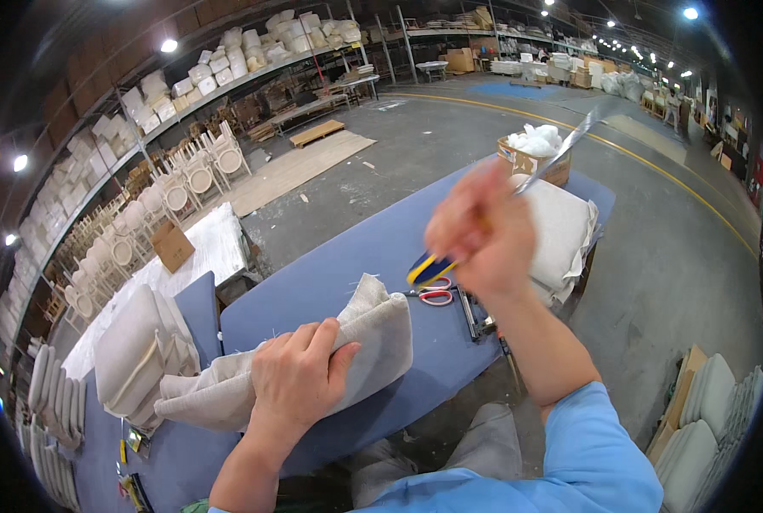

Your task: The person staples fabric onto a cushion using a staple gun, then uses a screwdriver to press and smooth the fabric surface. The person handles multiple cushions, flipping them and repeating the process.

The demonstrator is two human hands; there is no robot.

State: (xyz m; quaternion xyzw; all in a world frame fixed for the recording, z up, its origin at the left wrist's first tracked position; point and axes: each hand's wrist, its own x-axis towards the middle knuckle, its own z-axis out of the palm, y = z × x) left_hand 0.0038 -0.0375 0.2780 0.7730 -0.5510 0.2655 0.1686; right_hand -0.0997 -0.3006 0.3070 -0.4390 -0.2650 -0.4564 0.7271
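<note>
My left hand [300, 376] presses down on a beige fabric cushion cover [360, 338] lying on the blue table [356, 248]. My right hand [484, 231] is raised above the table and blurred with motion. It grips a tool with a blue and yellow handle [428, 269] and a long thin metal blade [565, 141] that points up and to the right.
Red-handled scissors [435, 297] and a metal tool [476, 315] lie on the table below my right hand. A stack of beige cushions [565, 231] and a cardboard box of white stuffing [535, 154] sit at the far end. More cushions [138, 350] lie at left.
</note>
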